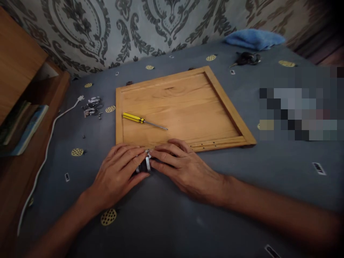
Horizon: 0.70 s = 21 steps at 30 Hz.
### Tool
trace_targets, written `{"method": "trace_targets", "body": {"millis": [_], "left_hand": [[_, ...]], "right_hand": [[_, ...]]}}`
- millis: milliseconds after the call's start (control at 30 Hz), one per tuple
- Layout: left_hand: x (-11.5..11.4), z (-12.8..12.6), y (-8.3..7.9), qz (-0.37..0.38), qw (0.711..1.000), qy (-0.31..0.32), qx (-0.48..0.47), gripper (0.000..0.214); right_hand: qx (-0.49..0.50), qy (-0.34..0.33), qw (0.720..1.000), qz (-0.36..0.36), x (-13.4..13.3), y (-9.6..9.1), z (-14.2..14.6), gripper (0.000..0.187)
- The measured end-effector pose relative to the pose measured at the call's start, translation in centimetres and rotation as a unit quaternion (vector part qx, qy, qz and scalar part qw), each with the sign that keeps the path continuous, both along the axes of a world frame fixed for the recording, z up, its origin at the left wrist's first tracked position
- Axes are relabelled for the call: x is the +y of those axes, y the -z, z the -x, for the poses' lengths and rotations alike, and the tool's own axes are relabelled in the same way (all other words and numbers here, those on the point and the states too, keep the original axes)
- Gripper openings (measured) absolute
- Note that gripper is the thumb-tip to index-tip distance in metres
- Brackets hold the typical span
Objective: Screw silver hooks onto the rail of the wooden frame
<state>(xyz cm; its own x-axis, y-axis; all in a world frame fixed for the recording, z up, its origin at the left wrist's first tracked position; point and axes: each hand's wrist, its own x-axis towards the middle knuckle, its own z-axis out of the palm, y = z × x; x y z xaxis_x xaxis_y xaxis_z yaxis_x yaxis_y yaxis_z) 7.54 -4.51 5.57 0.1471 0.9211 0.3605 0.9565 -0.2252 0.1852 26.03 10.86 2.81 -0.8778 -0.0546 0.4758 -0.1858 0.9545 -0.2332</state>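
Observation:
My left hand (120, 172) is closed round a small silver-and-dark metal fitting (147, 163), thumb below and fingers above. From the other side my right hand (185, 166) pinches at the same fitting with its fingertips, the other fingers bent over the panel's near edge. The fitting sits against that edge, and my fingers hide most of it, so its exact kind is unclear. A framed wooden panel (174, 104) lies flat just beyond both hands, with small dark holes along its near rail. On it rests a screwdriver (134, 117) with a yellow-and-black handle, its tip pointing right.
Several metal hinge-like parts and screws (92, 106) lie left of the panel. A white cable (53, 132) runs beside a wooden shelf unit (57, 89) holding books. At the back right are a black tool-like object (245, 58) and a blue cloth (255, 38). Patterned wallpaper stands behind.

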Motion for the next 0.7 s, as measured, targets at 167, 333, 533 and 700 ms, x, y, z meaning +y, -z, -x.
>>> {"method": "trace_targets", "body": {"millis": [167,333,533,700], "left_hand": [[0.04,-0.20,-0.17,-0.009,1.000,0.008,0.013,0.033],[0.06,-0.22,-0.17,-0.006,1.000,0.015,0.013,0.030],[-0.01,-0.78,-0.18,-0.006,1.000,-0.012,0.011,0.030],[0.07,-1.06,-0.33,-0.006,0.999,-0.017,0.034,0.024]], "right_hand": [[-0.007,-0.002,1.000,-0.001,0.08,0.06,-0.02,0.030],[0.000,0.001,1.000,-0.004,0.08,-0.10,-0.02,0.028],[-0.001,-0.001,1.000,-0.001,0.02,0.04,-0.02,0.030],[0.010,-0.011,0.998,0.056,0.27,0.10,0.01,0.033]]}}
